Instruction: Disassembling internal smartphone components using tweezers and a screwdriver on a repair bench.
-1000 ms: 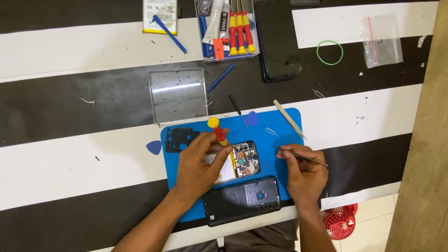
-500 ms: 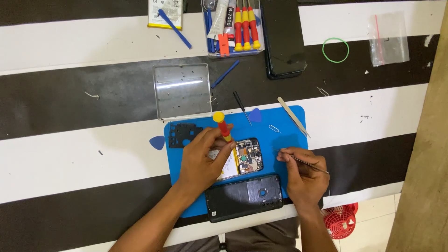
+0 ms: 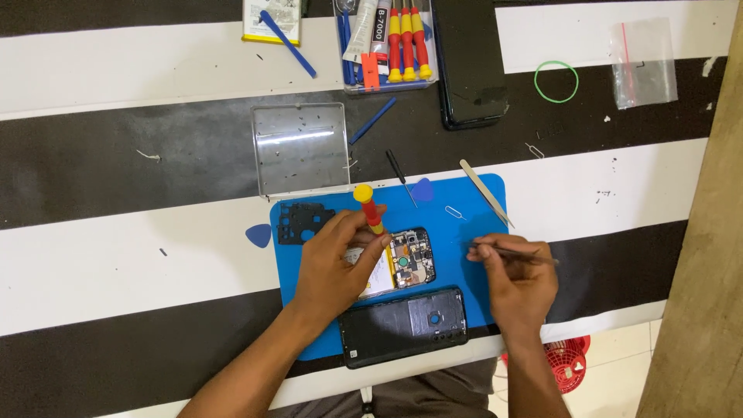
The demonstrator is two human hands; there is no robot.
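Dark plastic lies nearest the person: a detached phone back cover (image 3: 403, 325) rests at the near edge of the blue work mat (image 3: 472, 205), set aside inner face up. Just beyond it the opened phone (image 3: 395, 267) lies flat on the mat, circuit board exposed toward the right. The left hand (image 3: 337, 263) rests over the phone's left part, steadying it, and its fingers are closed around a red-and-yellow screwdriver (image 3: 369, 207) held nearly upright with its tip at the phone's upper edge; whether the tip sits in a screw is too small to tell. The right hand (image 3: 520, 275) hovers just right of the phone, pinching slim metal tweezers (image 3: 511, 251) that lie level, points toward the board, probably ready to lift small parts.

Farther up the mat lie a black inner frame (image 3: 303, 220), a blue pick (image 3: 422, 190), a small black screwdriver (image 3: 401, 176) and a metal spudger (image 3: 486, 192); another blue pick (image 3: 259, 235) sits just off the mat's left edge. Beyond, on the black-and-white striped table (image 3: 116, 263), stands a clear tray lid (image 3: 300, 149). Farthest are a clear tool box (image 3: 387, 46) of screwdrivers, a black phone screen (image 3: 470, 66), a green rubber band (image 3: 556, 81) and a small plastic bag (image 3: 642, 62).
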